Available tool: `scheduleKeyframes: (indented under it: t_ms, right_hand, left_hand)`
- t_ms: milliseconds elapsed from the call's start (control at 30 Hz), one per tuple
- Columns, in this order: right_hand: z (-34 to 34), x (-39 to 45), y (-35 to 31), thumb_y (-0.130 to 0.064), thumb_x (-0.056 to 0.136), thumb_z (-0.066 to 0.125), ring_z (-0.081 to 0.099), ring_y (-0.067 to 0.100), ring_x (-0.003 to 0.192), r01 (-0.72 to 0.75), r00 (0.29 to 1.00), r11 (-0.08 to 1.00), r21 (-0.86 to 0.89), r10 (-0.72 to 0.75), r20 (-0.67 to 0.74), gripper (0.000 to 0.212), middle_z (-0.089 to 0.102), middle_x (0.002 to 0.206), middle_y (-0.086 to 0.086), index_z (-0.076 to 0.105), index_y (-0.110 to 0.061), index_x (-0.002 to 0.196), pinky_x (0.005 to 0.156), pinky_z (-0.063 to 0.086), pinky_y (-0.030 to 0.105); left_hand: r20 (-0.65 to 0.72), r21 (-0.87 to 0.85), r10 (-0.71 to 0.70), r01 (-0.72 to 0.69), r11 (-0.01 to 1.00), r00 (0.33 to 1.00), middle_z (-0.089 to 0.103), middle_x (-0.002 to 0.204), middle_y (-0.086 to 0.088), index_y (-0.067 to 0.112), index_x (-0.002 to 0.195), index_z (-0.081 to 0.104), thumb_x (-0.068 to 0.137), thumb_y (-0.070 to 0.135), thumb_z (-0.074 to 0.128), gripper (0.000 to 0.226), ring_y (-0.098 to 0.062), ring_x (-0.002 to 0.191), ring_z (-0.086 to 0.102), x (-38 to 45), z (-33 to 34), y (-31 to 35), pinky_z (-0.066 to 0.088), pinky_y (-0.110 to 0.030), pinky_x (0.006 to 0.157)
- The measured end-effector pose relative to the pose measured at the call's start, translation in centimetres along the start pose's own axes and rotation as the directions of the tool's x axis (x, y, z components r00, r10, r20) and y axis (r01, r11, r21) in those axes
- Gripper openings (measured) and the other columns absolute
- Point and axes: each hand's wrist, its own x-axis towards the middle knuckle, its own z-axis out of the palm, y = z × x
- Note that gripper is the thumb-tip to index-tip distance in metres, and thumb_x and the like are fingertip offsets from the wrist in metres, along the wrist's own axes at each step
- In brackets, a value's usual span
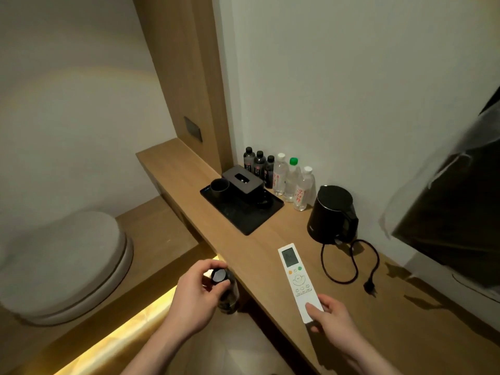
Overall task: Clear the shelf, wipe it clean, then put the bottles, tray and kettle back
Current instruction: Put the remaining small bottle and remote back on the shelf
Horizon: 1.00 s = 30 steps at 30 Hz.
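Bottle (226,289), dark and capped, hangs off the shelf (259,250) edge in the left hand (194,296), fingers curled round its neck; probably light, rigid, slippery, best gripped mid-body; just right, the right hand (334,319) pinches a remote (297,280)'s near end.

Counted four dark bottles: three (259,163) stood at the wall, well away from either hand, and one (226,289) was in the left hand (196,290). Three clear bottles (290,180) beside those, one with a green cap. One tray (243,212), one cup (219,187), one box (242,181), one kettle (334,213). One remote (297,277) under the right hand (334,318).
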Motion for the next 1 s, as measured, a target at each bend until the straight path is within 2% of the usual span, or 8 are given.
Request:
scheduleKeyframes:
  t_ms: [167,267,433,600,700,800,900,1000]
  right_hand:
    - [-0.8,4.5,-1.6,-0.017,0.1,0.065,0.069,0.013,0.099,-0.052,0.996,0.997,0.05,0.055,-0.07,0.031,0.069,0.108,-0.014,0.053,-0.029,0.126,0.075,0.059,0.027]
    - [-0.7,7.0,-2.2,-0.016,0.099,0.066,0.07,0.012,0.097,-0.084,0.99,0.992,0.09,0.093,-0.106,0.029,0.07,0.107,-0.014,0.054,-0.029,0.122,0.07,0.057,0.024]
    - [1.0,10.9,-1.5,-0.01,0.097,0.067,0.07,0.015,0.076,-0.145,0.952,0.968,0.205,0.193,-0.238,0.026,0.079,0.098,-0.006,0.063,-0.024,0.118,0.057,0.051,0.027]
    - [3.2,13.8,-1.1,-0.002,0.095,0.068,0.069,0.024,0.081,-0.21,0.888,0.932,0.294,0.308,-0.342,0.029,0.076,0.097,0.003,0.062,-0.009,0.122,0.055,0.052,0.029]
    - [4.0,14.3,-1.4,-0.005,0.095,0.068,0.069,0.021,0.095,-0.232,0.861,0.938,0.256,0.321,-0.394,0.031,0.071,0.106,0.002,0.06,-0.014,0.123,0.062,0.055,0.022]
    - [4.8,14.4,-1.3,-0.009,0.095,0.069,0.066,0.026,0.104,-0.254,0.835,0.939,0.232,0.334,-0.437,0.032,0.066,0.118,0.006,0.06,-0.016,0.125,0.071,0.063,0.033]
    - [4.8,14.4,-1.3,-0.007,0.093,0.071,0.065,0.026,0.103,-0.259,0.815,0.926,0.274,0.362,-0.452,0.035,0.065,0.122,0.009,0.06,-0.017,0.124,0.079,0.064,0.045]
    - [4.5,14.2,-1.3,-0.007,0.094,0.069,0.063,0.024,0.103,-0.246,0.807,0.919,0.308,0.37,-0.461,0.043,0.063,0.116,0.004,0.057,-0.016,0.134,0.081,0.063,0.044]
  left_hand:
    - [0.107,0.035,0.064,-0.068,0.997,0.992,0.06,0.115,0.022,0.038,0.115,0.064,0.091,0.025,0.075,0.029,-0.002,0.099,0.063,7.8,1.7,0.0,0.054,-0.012,0.073]
    - [0.197,0.041,0.11,-0.121,0.992,0.974,0.059,0.115,0.022,0.046,0.109,0.06,0.091,0.028,0.076,0.03,-0.005,0.101,0.064,13.1,3.1,-0.2,0.056,-0.016,0.075]
    - [0.361,0.045,0.169,-0.198,0.979,0.917,0.058,0.114,0.023,0.043,0.106,0.061,0.091,0.024,0.076,0.028,-0.007,0.101,0.062,21.5,5.0,-0.6,0.056,-0.019,0.077]
    - [0.501,0.042,0.255,-0.317,0.947,0.827,0.06,0.112,0.021,0.038,0.107,0.063,0.09,0.024,0.077,0.026,-0.002,0.105,0.059,29.3,7.2,-1.2,0.053,-0.026,0.093]
    - [0.575,0.05,0.299,-0.397,0.917,0.762,0.061,0.113,0.02,0.036,0.11,0.063,0.091,0.025,0.077,0.026,-0.004,0.108,0.06,33.0,9.0,-1.0,0.053,-0.028,0.098]
    - [0.642,0.055,0.313,-0.449,0.892,0.7,0.06,0.117,0.017,0.037,0.111,0.062,0.092,0.023,0.075,0.027,-0.006,0.112,0.059,35.7,11.2,-0.3,0.052,-0.032,0.102]
    - [0.693,0.058,0.343,-0.523,0.85,0.634,0.059,0.12,0.014,0.037,0.115,0.062,0.092,0.022,0.074,0.029,-0.009,0.114,0.058,37.6,13.7,1.0,0.053,-0.036,0.103]
    - [0.696,0.063,0.364,-0.558,0.827,0.618,0.06,0.122,0.011,0.036,0.115,0.062,0.092,0.021,0.073,0.029,-0.011,0.114,0.06,38.9,16.3,2.3,0.055,-0.038,0.101]
